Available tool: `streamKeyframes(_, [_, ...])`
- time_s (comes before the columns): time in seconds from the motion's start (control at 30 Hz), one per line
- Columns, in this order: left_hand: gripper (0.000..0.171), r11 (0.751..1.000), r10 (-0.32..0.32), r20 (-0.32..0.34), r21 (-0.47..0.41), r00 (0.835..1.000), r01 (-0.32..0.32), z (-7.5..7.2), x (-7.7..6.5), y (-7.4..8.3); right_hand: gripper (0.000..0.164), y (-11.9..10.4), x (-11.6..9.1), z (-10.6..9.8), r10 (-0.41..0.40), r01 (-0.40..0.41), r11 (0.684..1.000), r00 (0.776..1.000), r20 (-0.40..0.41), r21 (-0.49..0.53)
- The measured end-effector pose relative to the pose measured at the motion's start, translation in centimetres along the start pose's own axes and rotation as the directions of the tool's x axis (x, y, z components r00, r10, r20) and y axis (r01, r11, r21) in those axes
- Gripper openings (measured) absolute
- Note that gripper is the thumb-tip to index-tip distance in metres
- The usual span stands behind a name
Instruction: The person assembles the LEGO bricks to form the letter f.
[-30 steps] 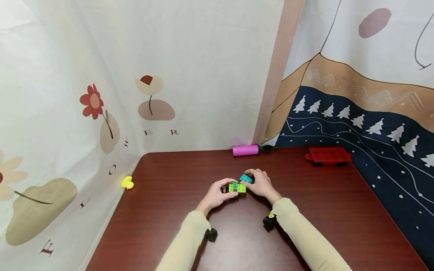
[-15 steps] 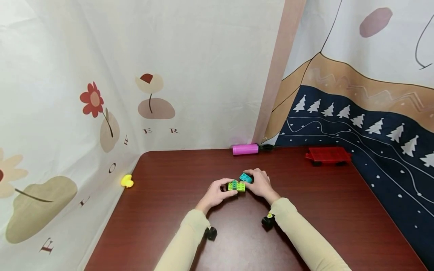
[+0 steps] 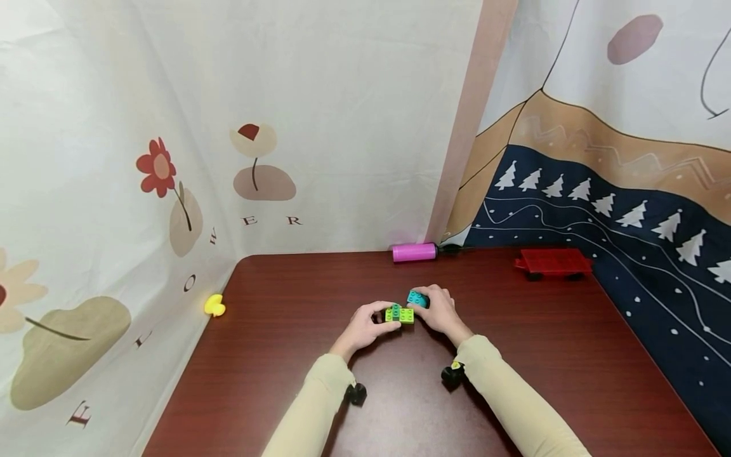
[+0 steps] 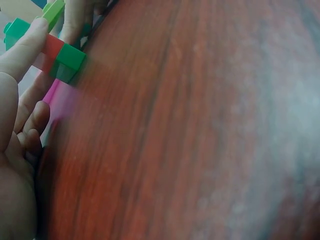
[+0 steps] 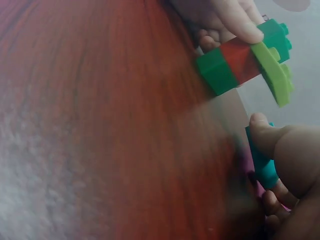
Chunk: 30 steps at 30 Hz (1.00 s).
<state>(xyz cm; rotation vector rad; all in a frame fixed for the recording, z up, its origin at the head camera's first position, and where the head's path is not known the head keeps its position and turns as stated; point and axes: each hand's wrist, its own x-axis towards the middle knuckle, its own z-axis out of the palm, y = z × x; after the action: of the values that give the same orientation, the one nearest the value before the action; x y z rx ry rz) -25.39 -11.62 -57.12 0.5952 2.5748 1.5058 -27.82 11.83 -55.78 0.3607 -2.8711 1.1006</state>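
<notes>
My left hand (image 3: 361,330) grips a small stack of toy building blocks between thumb and fingers. In the right wrist view the stack shows a green block (image 5: 218,73) at the bottom, a red block (image 5: 240,60) in the middle and another green block (image 5: 276,40) on top. A lime green block (image 5: 274,75) juts sideways from it, toward the right hand. Just behind and to the right, my right hand (image 3: 441,311) pinches a teal block (image 3: 417,298), its studs facing up. A narrow gap separates the teal block from the stack.
Both hands work over a dark red-brown table (image 3: 297,285). At its back edge lies a pink cylinder (image 3: 414,252) with a black end. A red toy wagon (image 3: 554,263) stands at the back right, and a yellow toy duck (image 3: 214,305) at the left edge.
The teal block has turned a little in my right hand and shifted slightly right, away from the stack. My left hand and its stack stay nearly still.
</notes>
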Motion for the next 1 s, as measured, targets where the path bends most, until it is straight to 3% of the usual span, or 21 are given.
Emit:
streamKeyframes(0.4, [0.044, 1.000, 0.017, -0.003, -0.015, 1.000, -0.017, 0.0, -0.1, 0.1, 0.042, 0.7, 0.3, -1.6, -0.028, 0.041, 0.977, 0.998, -0.060, 0.210])
streamKeyframes(0.77, [0.044, 1.000, 0.021, -0.008, -0.013, 1.000, -0.021, -0.1, 0.1, -0.1, 0.042, -0.8, 0.2, -2.8, -0.083, 0.100, 0.941, 0.994, -0.064, 0.323])
streamKeyframes(1.0, [0.045, 1.000, 0.021, -0.005, -0.013, 1.000, -0.021, 0.0, 0.1, -0.2, 0.037, -2.2, -0.3, -3.3, -0.142, 0.149, 0.897, 0.989, -0.048, 0.417])
